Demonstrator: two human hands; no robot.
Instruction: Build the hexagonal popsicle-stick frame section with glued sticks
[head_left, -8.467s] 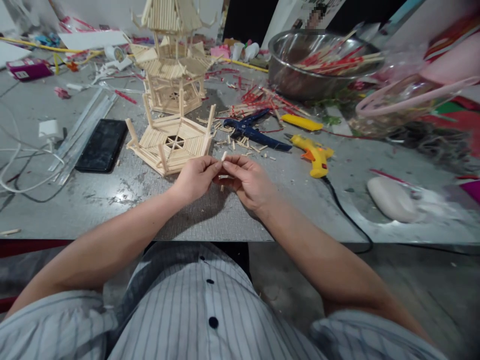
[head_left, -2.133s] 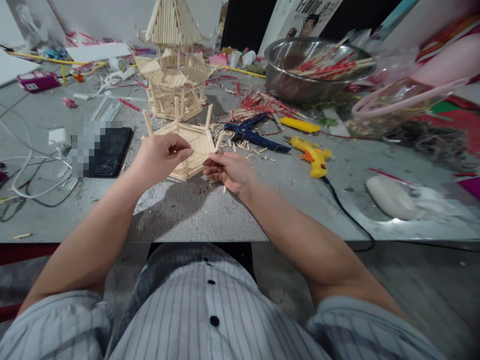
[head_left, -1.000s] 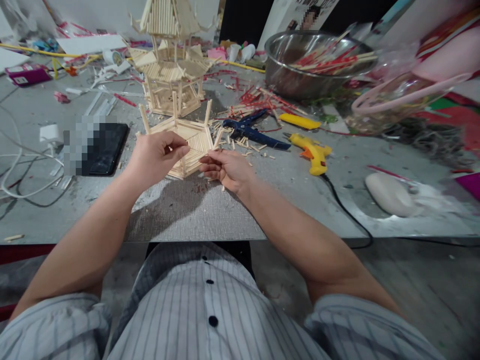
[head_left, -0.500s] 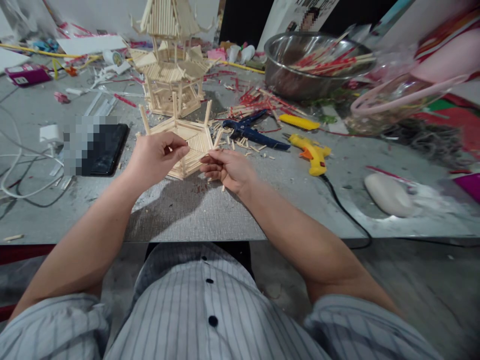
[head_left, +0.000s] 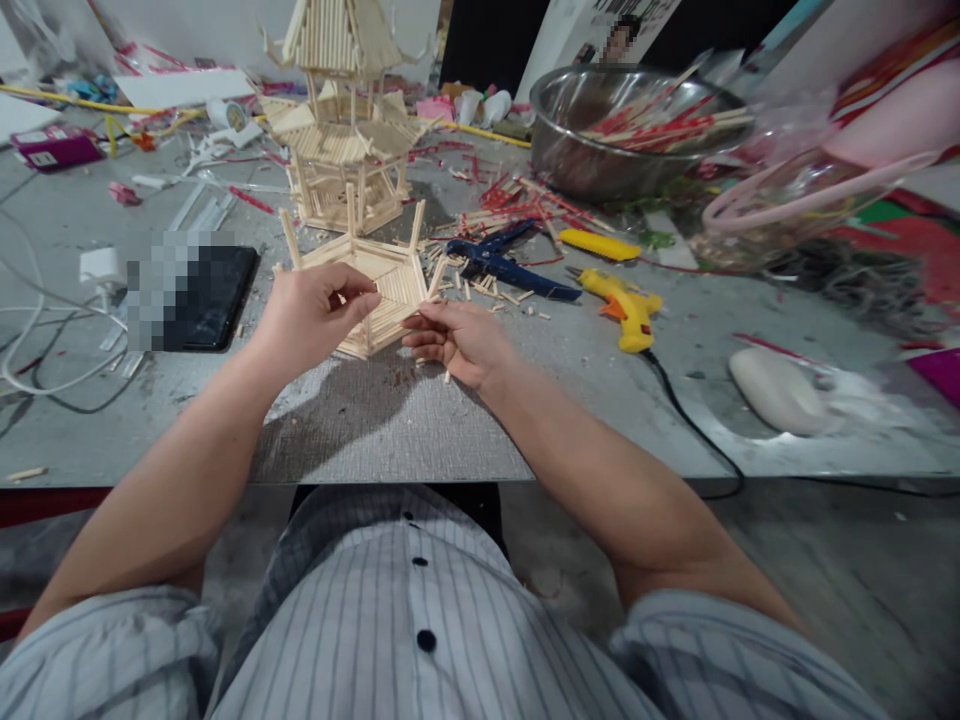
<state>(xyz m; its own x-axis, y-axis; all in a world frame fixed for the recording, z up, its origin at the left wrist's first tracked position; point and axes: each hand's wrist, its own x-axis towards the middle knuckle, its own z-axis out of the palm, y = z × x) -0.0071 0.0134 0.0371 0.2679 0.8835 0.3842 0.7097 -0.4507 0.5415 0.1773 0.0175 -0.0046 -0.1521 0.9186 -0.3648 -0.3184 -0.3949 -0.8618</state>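
Observation:
A hexagonal frame of pale wooden sticks [head_left: 397, 283], with a slatted floor and upright posts at its corners, sits on the table before me. My left hand [head_left: 319, 310] is over its left front side, thumb and forefinger pinched together. At the right front corner, my right hand [head_left: 457, 340] pinches with thumb and forefinger, its other fingers curled loosely below. A thin wooden stick appears to run between the two pinches, its ends hidden by my fingertips. Behind the frame stands a tiered stick pagoda [head_left: 349, 130].
Right of the frame lie blue cutters [head_left: 510, 265], a yellow utility knife [head_left: 598, 244] and a corded yellow glue gun [head_left: 626, 308]. Stick offcuts are scattered around the cutters. A metal bowl [head_left: 577, 165] holds red-and-wood sticks. A phone [head_left: 217, 300] lies left; a grey stone-like object [head_left: 776, 390] lies right.
My right hand has shifted very slightly to the right. Otherwise, both pinches and the stick frame look the same.

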